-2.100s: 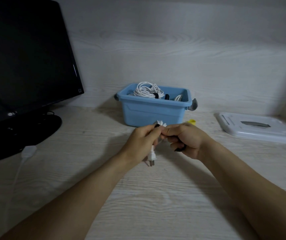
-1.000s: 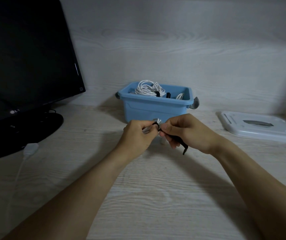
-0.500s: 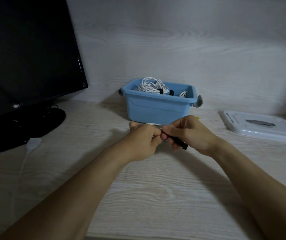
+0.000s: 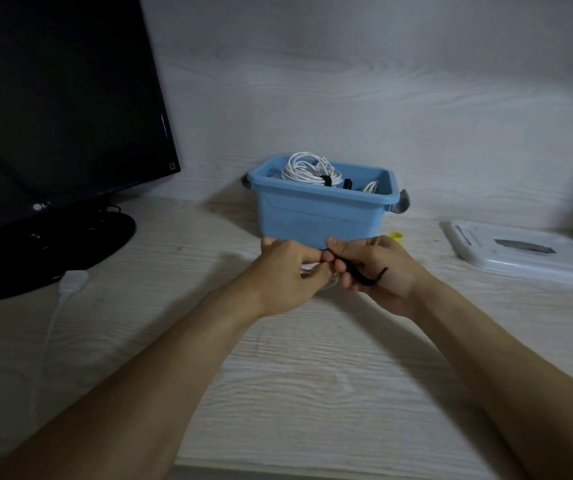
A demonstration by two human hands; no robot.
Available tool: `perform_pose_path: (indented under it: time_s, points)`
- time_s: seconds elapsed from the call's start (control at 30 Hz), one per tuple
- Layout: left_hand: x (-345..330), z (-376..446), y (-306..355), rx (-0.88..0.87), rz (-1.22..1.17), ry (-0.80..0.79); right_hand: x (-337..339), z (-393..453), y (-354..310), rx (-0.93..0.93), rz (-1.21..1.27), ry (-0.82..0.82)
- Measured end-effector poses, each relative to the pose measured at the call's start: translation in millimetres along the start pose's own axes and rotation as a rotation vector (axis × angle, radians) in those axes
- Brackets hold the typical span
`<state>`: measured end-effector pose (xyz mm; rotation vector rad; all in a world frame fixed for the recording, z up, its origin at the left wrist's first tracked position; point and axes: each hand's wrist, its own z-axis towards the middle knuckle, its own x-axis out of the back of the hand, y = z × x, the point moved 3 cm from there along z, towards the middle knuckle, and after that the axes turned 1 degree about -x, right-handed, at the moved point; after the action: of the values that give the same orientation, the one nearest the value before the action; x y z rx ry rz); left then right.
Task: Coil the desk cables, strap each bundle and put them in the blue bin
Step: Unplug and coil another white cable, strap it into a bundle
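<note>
Black strap point(image 4: 359, 276) now dangles lower from right hand point(image 4: 378, 271).

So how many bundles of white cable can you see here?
3: a large strapped coil and a smaller one in the blue bin, plus one mostly hidden between the hands. More may lie deeper in the bin.

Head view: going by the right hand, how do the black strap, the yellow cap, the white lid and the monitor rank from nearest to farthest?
Measured from the right hand:
1. Black strap, pinched in that hand's fingers.
2. Yellow cap, just behind the hand, beside the blue bin.
3. White lid, flat on the desk to the right.
4. Monitor, far left.
</note>
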<state>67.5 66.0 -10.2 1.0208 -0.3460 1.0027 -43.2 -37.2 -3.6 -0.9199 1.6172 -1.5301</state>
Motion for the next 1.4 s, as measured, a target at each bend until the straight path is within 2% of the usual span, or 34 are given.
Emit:
perform_pose_path:
  time_s: [0.23, 0.4, 0.47, 0.53, 0.6, 0.73, 0.87, 1.03, 1.17, 1.27, 1.4]
  points:
    - [-1.6, 1.3, -4.8, 0.065, -0.032, 0.022, -1.5, 1.6, 2.8, -0.112, 0.084, 0.028]
    - [-4.1, 1.3, -12.9, 0.172, -0.224, 0.061, 1.2, 1.8, -2.0, -0.115, 0.073, -0.021]
    - [-3.1, 3.5, -14.3, 0.244, -0.281, 0.102, 3.9, 3.2, -3.9, 0.048, -0.096, 0.047]
    - [0.6, 4.4, -15.2, 0.328, -0.36, 0.165, 4.6, 2.7, -7.2, 0.353, -0.453, 0.141]
    - [2.9, 5.4, -15.7, 0.373, -0.476, 0.204, 1.0, 3.1, -5.0, 0.59, -0.721, 0.142]
    - [3.7, 4.1, -11.9, 0.411, -0.65, 0.236, 4.1, 7.6, -1.7, 0.685, -0.891, 0.156]
    - [0.5, 5.0, -3.9, 0.392, -0.673, 0.23, 1.8, 7.1, 3.8, 0.594, -0.781, 0.069]
    - [1.1, 4.1, -8.7, 0.449, -0.639, 0.23, -1.6, 6.7, 5.6, 0.597, -0.874, 0.128]
    - [7.4, 1.5, -12.3, 0.497, -0.438, 0.297, -15.1, 2.3, 6.1, 0.648, -0.934, 0.18]
    - [11.5, -0.7, -8.8, 0.513, -0.378, 0.354, -20.2, -2.1, 3.4, 0.65, -0.808, 0.255]
    - [10.1, -0.9, -11.2, 0.536, -0.371, 0.378, -23.0, -4.2, 3.8, 0.691, -0.75, 0.24]
